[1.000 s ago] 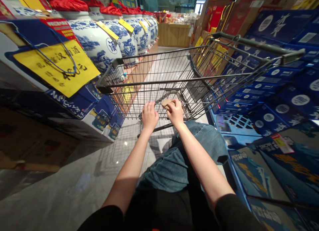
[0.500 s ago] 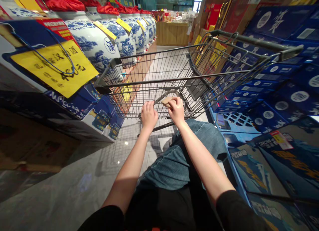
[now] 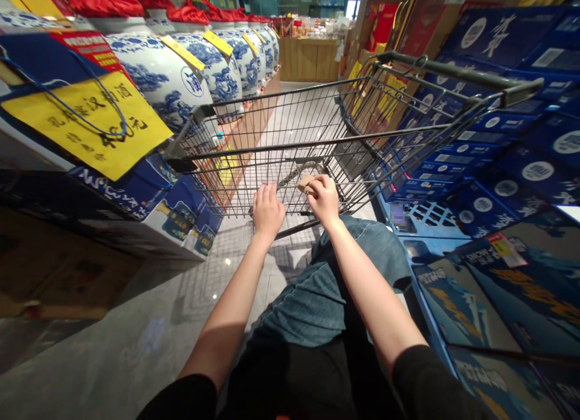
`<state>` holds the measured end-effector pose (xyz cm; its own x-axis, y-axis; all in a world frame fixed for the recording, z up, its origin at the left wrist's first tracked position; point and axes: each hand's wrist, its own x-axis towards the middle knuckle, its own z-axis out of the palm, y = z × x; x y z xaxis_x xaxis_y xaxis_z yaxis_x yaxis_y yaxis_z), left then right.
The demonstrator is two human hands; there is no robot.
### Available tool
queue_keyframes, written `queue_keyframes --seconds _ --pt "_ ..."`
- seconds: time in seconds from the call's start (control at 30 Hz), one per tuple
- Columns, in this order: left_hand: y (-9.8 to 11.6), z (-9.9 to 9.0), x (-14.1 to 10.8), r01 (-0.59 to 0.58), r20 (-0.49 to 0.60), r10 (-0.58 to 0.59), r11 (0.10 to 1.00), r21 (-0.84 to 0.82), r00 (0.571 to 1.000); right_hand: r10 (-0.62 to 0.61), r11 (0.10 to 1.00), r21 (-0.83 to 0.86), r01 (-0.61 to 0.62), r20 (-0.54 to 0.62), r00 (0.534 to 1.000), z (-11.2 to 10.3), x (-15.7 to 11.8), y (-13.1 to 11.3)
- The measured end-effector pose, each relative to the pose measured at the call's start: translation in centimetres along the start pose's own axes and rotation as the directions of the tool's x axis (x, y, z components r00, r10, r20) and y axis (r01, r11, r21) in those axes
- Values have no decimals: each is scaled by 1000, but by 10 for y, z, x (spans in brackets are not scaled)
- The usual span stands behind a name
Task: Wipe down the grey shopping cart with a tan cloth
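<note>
A dark wire shopping cart [image 3: 272,147] stands crosswise before me, its handle toward the right. Against the lower wires of its near side, my left hand [image 3: 269,210] has its fingers close together and bent over the frame; the fingertips are partly hard to see. My right hand [image 3: 324,199] pinches a small tan cloth [image 3: 306,184] between thumb and fingers, held against the low part of the cart near the wires. The cloth's lower part is covered by the fingers.
Blue-and-white jars [image 3: 156,75] with red cloth tops line the left. A boxed display with a yellow price sign [image 3: 97,130] stands nearer. Stacked blue cartons [image 3: 498,160] and a blue plastic pallet [image 3: 435,217] flank the right. A wooden counter [image 3: 310,60] is at the back.
My right hand has shifted slightly right with the cloth, which now looks more bunched. My left hand stays at the cart's wires. The whole view has drifted slightly left.
</note>
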<state>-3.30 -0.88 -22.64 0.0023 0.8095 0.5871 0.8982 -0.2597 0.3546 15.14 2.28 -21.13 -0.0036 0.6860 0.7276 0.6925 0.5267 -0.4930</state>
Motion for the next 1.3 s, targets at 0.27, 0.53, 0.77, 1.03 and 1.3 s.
queue_keyframes --seconds 0.27,0.53,0.77,1.03,1.3 --pt "28 -7 4 -160 76 154 984 79 985 9 1000 -6 -10 -81 997 0 3 1" --pt "41 12 14 -142 194 110 977 158 975 -22 997 73 37 -191 981 -9 9 4" --pt "31 20 12 -132 160 115 986 104 980 79 996 41 -78 -4 997 3 3 11" --pt "32 23 13 -126 143 114 989 78 983 -29 997 63 45 -235 971 -15 19 14" --pt "35 24 15 -84 109 76 994 68 991 42 999 -7 -42 21 999 0 6 10"
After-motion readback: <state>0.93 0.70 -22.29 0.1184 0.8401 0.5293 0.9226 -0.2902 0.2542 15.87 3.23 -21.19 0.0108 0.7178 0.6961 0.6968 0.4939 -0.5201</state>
